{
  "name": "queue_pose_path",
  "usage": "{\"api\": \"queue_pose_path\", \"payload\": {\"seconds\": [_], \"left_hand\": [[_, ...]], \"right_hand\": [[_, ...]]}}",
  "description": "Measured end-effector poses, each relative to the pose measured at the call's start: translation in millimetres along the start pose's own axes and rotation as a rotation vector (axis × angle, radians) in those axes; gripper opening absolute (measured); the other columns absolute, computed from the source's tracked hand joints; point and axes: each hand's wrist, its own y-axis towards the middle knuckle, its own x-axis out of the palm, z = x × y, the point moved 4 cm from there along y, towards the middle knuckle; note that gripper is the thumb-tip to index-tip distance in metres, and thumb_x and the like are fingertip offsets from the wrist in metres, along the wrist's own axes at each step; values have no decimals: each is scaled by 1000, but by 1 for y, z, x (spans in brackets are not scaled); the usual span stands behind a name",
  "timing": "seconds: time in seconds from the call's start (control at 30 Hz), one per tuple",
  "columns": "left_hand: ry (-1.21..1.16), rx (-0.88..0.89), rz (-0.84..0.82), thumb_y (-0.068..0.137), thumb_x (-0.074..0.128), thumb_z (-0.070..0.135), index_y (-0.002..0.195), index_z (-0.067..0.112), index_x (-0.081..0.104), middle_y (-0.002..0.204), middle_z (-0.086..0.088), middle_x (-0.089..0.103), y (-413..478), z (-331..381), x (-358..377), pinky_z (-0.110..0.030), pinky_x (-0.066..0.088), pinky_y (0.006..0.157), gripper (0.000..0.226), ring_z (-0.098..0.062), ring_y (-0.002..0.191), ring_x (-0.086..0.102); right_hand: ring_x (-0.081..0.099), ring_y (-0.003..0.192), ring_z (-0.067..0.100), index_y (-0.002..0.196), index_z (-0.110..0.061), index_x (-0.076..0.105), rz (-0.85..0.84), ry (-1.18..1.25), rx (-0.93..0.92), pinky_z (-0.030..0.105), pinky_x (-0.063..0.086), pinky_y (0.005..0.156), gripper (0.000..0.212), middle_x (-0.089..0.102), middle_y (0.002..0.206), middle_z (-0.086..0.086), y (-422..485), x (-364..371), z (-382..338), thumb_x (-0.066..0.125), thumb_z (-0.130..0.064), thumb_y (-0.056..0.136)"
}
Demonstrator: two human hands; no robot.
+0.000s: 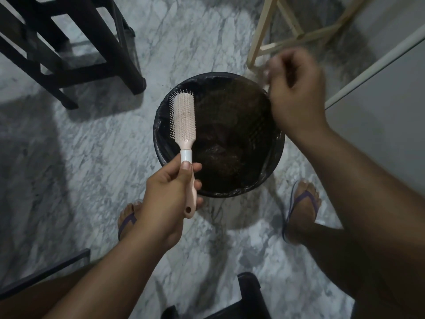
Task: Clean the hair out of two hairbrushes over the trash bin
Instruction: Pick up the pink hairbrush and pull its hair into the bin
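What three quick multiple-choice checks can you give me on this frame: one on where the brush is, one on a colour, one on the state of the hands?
1. Where is the brush head?
A. Over the bin's left side
B. On the floor
C. Under the dark stool

2. What colour is the hairbrush?
A. Black
B. Pale pink
C. Blue

3. Which hand grips the brush handle?
A. Right
B. Both
C. Left

Answers:
1 A: the hairbrush hangs above the left part of the trash bin.
2 B: its head and handle are pale pink with a white collar.
3 C: the left hand wraps the handle, while the right hand is blurred, fingers pinched, above the bin's right rim.
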Motion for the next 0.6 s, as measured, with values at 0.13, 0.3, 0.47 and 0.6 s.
{"api": "queue_pose_path", "payload": {"seconds": [0.13,0.3,0.47,0.6], "left_hand": [[24,34,-14,102,51,20,132,21,63,104,2,70,-3,4,3,-29,49,55,32,-10,67,55],[60,74,-43,101,51,18,131,23,63,104,1,70,-6,5,6,-29,50,56,32,-9,65,55],[73,83,-58,101,51,17,125,27,65,102,2,70,-7,6,6,-28,51,55,30,-7,63,55],[87,63,-83,101,52,17,130,26,64,100,3,71,-7,3,8,-27,51,55,33,-5,61,55]], "right_hand": [[68,94,22,104,-6,70,-690,-511,264,26,55,81,22,73,103,11,-23,27,31,53,-19,98],[53,125,37,151,-4,30,-830,-655,324,42,51,99,68,53,139,18,-27,25,20,59,-17,90],[61,119,25,136,-20,55,-676,-389,299,40,56,92,53,59,134,5,-21,24,12,62,-8,85],[67,116,21,147,-19,44,-772,263,472,47,62,86,61,56,143,6,-41,47,-1,60,4,92]]}}
